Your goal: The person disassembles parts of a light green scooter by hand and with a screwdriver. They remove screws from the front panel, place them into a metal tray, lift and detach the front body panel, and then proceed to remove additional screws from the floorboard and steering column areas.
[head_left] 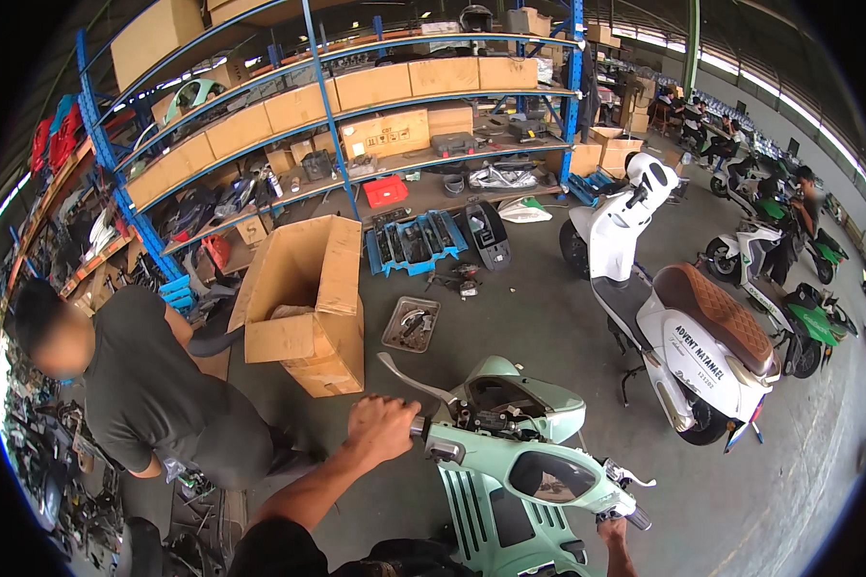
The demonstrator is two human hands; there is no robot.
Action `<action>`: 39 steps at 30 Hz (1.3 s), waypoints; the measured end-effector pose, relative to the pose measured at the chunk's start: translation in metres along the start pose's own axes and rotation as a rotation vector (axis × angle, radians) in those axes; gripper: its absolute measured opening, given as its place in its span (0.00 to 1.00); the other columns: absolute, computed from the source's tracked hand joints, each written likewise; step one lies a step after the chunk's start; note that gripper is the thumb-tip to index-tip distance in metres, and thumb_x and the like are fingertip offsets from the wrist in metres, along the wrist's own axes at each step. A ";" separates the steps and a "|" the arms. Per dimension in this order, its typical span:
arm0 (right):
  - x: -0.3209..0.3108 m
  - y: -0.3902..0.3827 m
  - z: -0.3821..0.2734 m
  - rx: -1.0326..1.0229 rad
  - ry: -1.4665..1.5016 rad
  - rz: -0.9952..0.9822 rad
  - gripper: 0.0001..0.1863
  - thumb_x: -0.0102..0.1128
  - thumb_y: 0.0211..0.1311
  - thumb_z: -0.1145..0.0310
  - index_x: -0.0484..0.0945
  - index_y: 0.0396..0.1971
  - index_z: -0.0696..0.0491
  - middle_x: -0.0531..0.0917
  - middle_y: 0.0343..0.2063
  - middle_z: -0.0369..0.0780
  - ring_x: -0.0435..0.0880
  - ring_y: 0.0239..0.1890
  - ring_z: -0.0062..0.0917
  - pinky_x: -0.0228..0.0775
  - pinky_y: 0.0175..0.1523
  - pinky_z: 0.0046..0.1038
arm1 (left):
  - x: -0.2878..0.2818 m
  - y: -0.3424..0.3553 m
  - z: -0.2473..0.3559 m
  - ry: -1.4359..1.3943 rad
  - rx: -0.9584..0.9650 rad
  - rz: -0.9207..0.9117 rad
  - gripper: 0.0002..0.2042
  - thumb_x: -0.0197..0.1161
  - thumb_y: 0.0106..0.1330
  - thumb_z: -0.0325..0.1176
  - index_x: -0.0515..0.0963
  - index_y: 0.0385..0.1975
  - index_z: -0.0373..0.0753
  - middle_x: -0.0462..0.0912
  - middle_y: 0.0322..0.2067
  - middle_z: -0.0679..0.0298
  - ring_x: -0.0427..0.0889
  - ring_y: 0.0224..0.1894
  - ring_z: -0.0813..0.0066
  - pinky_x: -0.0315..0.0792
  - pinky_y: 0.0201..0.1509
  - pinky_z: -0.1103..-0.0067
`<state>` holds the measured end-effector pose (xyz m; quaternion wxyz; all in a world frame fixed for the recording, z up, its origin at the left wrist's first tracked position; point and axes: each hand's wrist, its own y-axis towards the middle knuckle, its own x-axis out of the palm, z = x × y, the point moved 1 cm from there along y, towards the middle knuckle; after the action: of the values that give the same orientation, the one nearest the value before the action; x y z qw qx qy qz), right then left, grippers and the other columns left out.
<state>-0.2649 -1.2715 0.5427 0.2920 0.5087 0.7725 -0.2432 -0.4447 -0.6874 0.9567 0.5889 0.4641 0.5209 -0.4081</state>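
A mint-green scooter point(491, 452) stands right in front of me, its handlebar running from upper left to lower right. My left hand point(380, 429) is closed around the left handlebar grip point(419, 426), and a silver brake lever point(416, 381) sticks out just beyond it. Lower down on the other side, my right hand point(612, 530) is just below the right handlebar grip point(638, 517). Its fingers are mostly hidden behind the handlebar, so I cannot tell whether they hold anything. A dark instrument window point(550, 476) sits in the handlebar cover.
An open cardboard box point(339, 332) stands ahead left, near a co-worker in dark clothes point(178, 385) bending down. A tray of parts point(412, 324) and a blue toolbox point(414, 242) lie on the floor. A white scooter point(688, 337) is parked right; blue shelving point(337, 115) lines the back.
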 end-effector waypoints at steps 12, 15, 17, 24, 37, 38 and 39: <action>0.132 -0.199 -0.198 0.667 0.264 0.242 0.19 0.59 0.57 0.59 0.78 0.39 0.62 0.79 0.18 0.43 0.79 0.21 0.28 0.70 0.31 0.32 | 0.031 0.007 -0.024 0.037 0.228 0.362 0.09 0.59 0.48 0.29 0.78 0.30 0.44 0.80 0.24 0.65 0.81 0.30 0.68 0.72 0.37 0.72; 0.208 -0.258 -0.216 0.686 0.394 0.277 0.17 0.58 0.62 0.61 0.76 0.42 0.59 0.73 0.15 0.34 0.71 0.12 0.19 0.63 0.16 0.24 | 0.044 0.005 -0.033 0.143 0.319 0.544 0.12 0.64 0.42 0.31 0.79 0.31 0.48 0.77 0.26 0.73 0.78 0.30 0.74 0.67 0.33 0.76; 0.230 -0.284 -0.292 0.818 0.564 0.231 0.17 0.59 0.61 0.61 0.76 0.42 0.58 0.74 0.16 0.34 0.71 0.13 0.19 0.63 0.17 0.24 | 0.038 -0.012 -0.039 0.128 0.309 0.699 0.20 0.66 0.43 0.32 0.81 0.41 0.49 0.80 0.36 0.76 0.78 0.35 0.77 0.66 0.38 0.77; 0.356 -0.413 -0.337 0.889 0.424 0.306 0.18 0.61 0.56 0.64 0.78 0.43 0.60 0.82 0.24 0.44 0.83 0.28 0.32 0.73 0.39 0.33 | 0.271 -0.181 -0.021 -0.803 0.218 0.013 0.11 0.56 0.64 0.26 0.78 0.44 0.34 0.70 0.54 0.49 0.71 0.58 0.53 0.67 0.60 0.63; 0.422 -0.354 -0.236 0.831 0.436 0.256 0.22 0.61 0.54 0.67 0.74 0.49 0.60 0.83 0.32 0.50 0.84 0.35 0.43 0.75 0.42 0.35 | 0.665 -0.094 0.068 -0.594 -0.119 -0.224 0.11 0.67 0.58 0.29 0.78 0.39 0.36 0.78 0.39 0.55 0.79 0.41 0.53 0.72 0.47 0.64; 0.419 -0.344 -0.229 0.760 0.419 0.292 0.23 0.61 0.53 0.67 0.74 0.49 0.60 0.83 0.33 0.51 0.84 0.36 0.44 0.75 0.42 0.36 | 0.668 -0.095 0.066 -0.601 -0.126 -0.223 0.11 0.67 0.58 0.29 0.78 0.39 0.36 0.78 0.39 0.55 0.79 0.41 0.53 0.72 0.47 0.64; 0.414 -0.336 -0.225 0.784 0.443 0.270 0.23 0.61 0.54 0.68 0.73 0.50 0.60 0.83 0.35 0.52 0.84 0.39 0.45 0.75 0.43 0.38 | 0.669 -0.096 0.062 -0.617 -0.026 -0.197 0.08 0.67 0.57 0.28 0.79 0.36 0.36 0.79 0.38 0.56 0.79 0.41 0.53 0.73 0.46 0.64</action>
<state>-0.7522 -0.9757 0.4397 -0.0653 0.7163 0.5929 -0.3620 -0.4399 -0.7690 0.2833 0.6827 0.2583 0.3653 -0.5778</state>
